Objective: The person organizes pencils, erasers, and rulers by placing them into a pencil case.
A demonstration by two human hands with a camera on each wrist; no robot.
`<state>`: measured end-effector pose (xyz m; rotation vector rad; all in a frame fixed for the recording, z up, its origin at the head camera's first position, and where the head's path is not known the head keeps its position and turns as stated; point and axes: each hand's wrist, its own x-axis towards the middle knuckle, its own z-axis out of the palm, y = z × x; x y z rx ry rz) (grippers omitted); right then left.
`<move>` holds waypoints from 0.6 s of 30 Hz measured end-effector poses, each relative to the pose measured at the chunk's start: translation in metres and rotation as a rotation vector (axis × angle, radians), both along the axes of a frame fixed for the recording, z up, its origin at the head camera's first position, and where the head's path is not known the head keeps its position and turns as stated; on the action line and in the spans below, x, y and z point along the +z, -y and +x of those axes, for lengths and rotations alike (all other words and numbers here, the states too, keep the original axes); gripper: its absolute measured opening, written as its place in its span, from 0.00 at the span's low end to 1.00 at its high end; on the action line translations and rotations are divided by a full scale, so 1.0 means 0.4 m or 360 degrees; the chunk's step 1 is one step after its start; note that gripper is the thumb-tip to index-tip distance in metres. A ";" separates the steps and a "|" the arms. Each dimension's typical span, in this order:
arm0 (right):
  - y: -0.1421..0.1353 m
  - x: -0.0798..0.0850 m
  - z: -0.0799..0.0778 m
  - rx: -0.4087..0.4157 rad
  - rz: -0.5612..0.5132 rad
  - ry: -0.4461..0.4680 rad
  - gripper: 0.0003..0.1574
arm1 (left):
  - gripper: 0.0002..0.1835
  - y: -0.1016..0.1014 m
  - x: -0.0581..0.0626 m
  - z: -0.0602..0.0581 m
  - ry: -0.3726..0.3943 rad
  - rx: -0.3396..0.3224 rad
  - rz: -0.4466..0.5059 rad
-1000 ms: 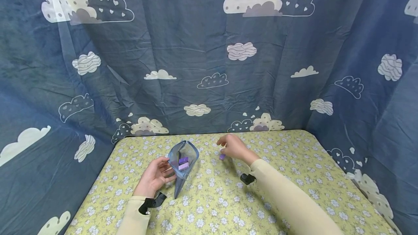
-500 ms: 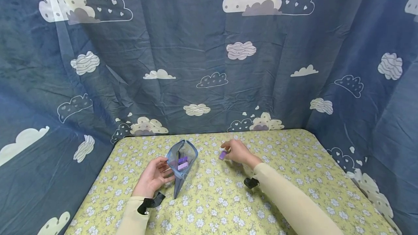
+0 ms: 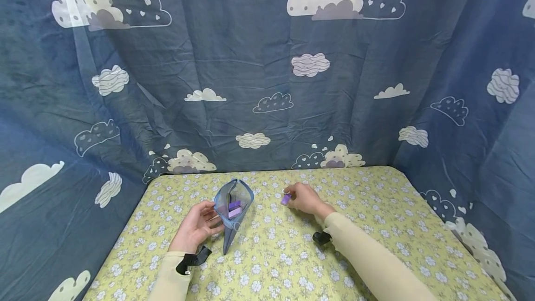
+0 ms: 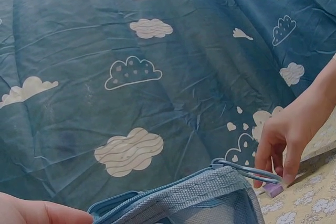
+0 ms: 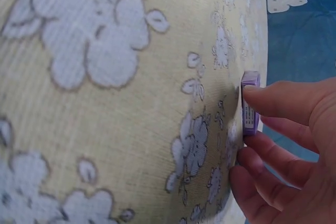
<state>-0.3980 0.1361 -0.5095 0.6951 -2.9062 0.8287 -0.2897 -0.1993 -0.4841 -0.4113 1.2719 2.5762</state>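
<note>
A blue mesh zip pouch (image 3: 229, 236) stands with its mouth spread toward me. My left hand (image 3: 195, 227) holds it by the left side of the rim, thumb at the zipper, other fingers behind the mesh. Inside lie a purple block (image 3: 234, 205), a lilac block (image 3: 235, 213) and a thin dark strip. To the right, my right hand (image 3: 307, 198) pinches a small purple block (image 3: 286, 199) between thumb and fingertips. In the right wrist view this purple block (image 5: 250, 121) shows a printed white label and sits close over the tablecloth.
A yellow flowered cloth (image 3: 271, 264) covers the table. Behind and at both sides hangs a dark blue curtain (image 3: 234, 68) with a cloud print, meeting the table's back edge. A zipper pull (image 4: 254, 173) sticks out from the pouch's end in the left wrist view.
My right hand has come down and slightly right onto the purple block, its fingers closing from loose to a pinch. The left hand and pouch have stayed nearly still.
</note>
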 end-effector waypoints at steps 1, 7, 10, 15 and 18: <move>0.000 -0.004 -0.001 -0.0003 0.0008 -0.0002 0.29 | 0.06 0.000 -0.001 0.000 -0.0001 0.0000 -0.0004; -0.001 -0.014 -0.003 0.0005 0.0023 -0.0052 0.27 | 0.05 -0.002 -0.003 0.000 -0.0008 0.0003 -0.0004; -0.001 -0.012 0.000 -0.0004 0.0031 -0.0071 0.25 | 0.05 -0.004 0.002 0.002 -0.0011 0.0002 -0.0014; -0.001 -0.011 0.007 -0.0010 0.0031 -0.0073 0.21 | 0.04 -0.007 0.011 0.009 -0.0009 -0.0005 -0.0040; -0.004 -0.014 0.011 -0.0012 0.0024 -0.0081 0.18 | 0.05 -0.008 0.013 0.011 -0.0007 -0.0013 -0.0040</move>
